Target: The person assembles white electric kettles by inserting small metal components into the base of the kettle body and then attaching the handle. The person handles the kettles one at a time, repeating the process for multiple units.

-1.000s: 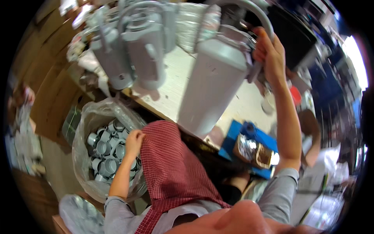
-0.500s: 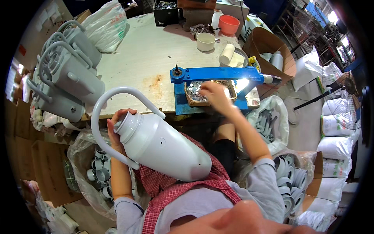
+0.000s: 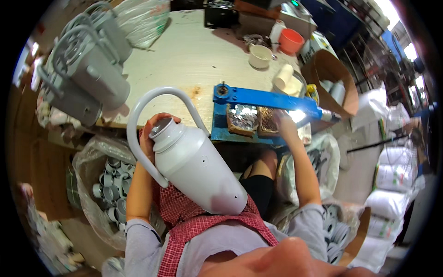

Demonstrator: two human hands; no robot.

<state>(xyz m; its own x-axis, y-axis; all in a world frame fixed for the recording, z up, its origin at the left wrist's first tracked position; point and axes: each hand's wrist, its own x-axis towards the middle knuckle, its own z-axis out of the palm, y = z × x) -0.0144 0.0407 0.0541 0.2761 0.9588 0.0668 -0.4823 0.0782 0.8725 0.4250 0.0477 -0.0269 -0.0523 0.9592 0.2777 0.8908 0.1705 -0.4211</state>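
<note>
A light grey plastic jug shell [image 3: 198, 161] with a big curved handle leans across my lap, its open neck toward the table. My left hand [image 3: 148, 134] is wrapped round the neck's left side, inside the loop of the handle. Two small holes show on the shell's upward side. My right hand [image 3: 285, 123] reaches into a small box of brownish small parts [image 3: 267, 121], beneath the blue metal arm of a bench fixture [image 3: 272, 98]. Its fingers are blurred and partly hidden. Beside that box stands another box of shiny metal pieces [image 3: 242, 117].
Several finished-looking grey jugs [image 3: 90, 69] stand at the table's left. A cream cup [image 3: 260, 56] and red bowl [image 3: 290, 41] sit at the back. Bags of grey parts [image 3: 113, 184] flank my knees, and a cardboard drum [image 3: 334, 78] stands right of the table.
My right hand has moved right, from the box of metal pieces to the box of brownish parts. The jug shell stays in my left hand, tilted a little more upright.
</note>
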